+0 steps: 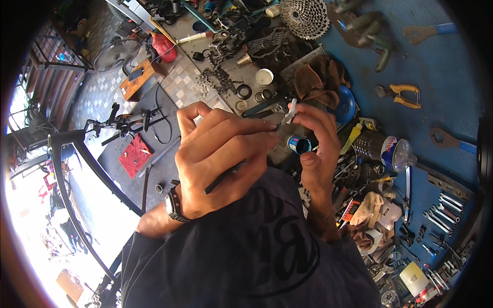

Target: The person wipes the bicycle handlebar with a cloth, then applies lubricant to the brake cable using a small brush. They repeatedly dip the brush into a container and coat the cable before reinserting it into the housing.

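My left hand [221, 149], with a dark watch on its wrist, is closed around a thin black-handled tool [224, 177]. The handle's end sticks out below the fingers, while its tip points toward my right hand. At the fingertips of my right hand [321, 146] is a small silvery, partly translucent piece [291, 111]. The right fingers curl behind it, with the thumb apart and lower down. Left fingertips and tool tip meet the piece's lower end; exact contact is too small to make out. Between thumb and fingers shows an opened small blue tin [299, 145], beyond the hand.
A cluttered bench holds a bicycle cassette [305, 18], chains [218, 72], a white round lid [264, 77] and a brown glove [318, 82]. To the right lie yellow-handled pliers [405, 96], a plastic bottle [393, 153] and several wrenches [441, 215]. A bicycle frame [97, 169] stands left.
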The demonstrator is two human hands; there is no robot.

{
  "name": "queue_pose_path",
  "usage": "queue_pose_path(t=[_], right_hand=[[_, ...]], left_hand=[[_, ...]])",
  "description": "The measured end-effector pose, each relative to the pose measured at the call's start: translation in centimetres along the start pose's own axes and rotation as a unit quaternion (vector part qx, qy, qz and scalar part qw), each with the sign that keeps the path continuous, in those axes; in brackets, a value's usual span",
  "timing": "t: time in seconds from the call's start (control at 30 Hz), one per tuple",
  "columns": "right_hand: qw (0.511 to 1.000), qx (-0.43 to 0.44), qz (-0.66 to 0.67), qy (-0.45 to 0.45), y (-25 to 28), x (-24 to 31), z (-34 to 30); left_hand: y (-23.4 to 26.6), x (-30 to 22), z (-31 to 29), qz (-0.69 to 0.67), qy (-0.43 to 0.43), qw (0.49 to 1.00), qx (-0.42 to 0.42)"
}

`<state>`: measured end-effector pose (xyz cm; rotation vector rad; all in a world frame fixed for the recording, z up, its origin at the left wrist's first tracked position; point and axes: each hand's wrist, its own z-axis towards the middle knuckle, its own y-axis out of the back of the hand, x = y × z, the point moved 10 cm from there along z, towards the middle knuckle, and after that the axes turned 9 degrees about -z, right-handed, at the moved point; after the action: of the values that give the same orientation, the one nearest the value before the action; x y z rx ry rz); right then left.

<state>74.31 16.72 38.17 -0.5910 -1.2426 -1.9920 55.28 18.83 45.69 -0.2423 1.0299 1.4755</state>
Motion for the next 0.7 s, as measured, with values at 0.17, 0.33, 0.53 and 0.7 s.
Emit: queue_pose_path(t=[0.17,0.33,0.53,0.7], right_hand=[[0.993,0.006,0.086,-0.082,-0.9,-1.1,-0.5],[0.988,0.011,0.108,-0.106,-1.3,-1.4,-0.5],[0.990,0.014,0.102,-0.101,-1.1,-1.1,-0.4],[0.987,0.010,0.111,-0.115,-0.9,-1.4,-0.5]], left_hand=[[0.6,-0.3,-0.8,0.001,-0.004,1.000,-0.008],[1.4,-0.4,-1.0,-0.003,-0.011,0.999,-0.050],[0.8,-1.0,-1.0,0.031,-0.043,0.998,-0.018],[0.8,-1.0,-1.1,0.032,-0.022,0.999,-0.015]])
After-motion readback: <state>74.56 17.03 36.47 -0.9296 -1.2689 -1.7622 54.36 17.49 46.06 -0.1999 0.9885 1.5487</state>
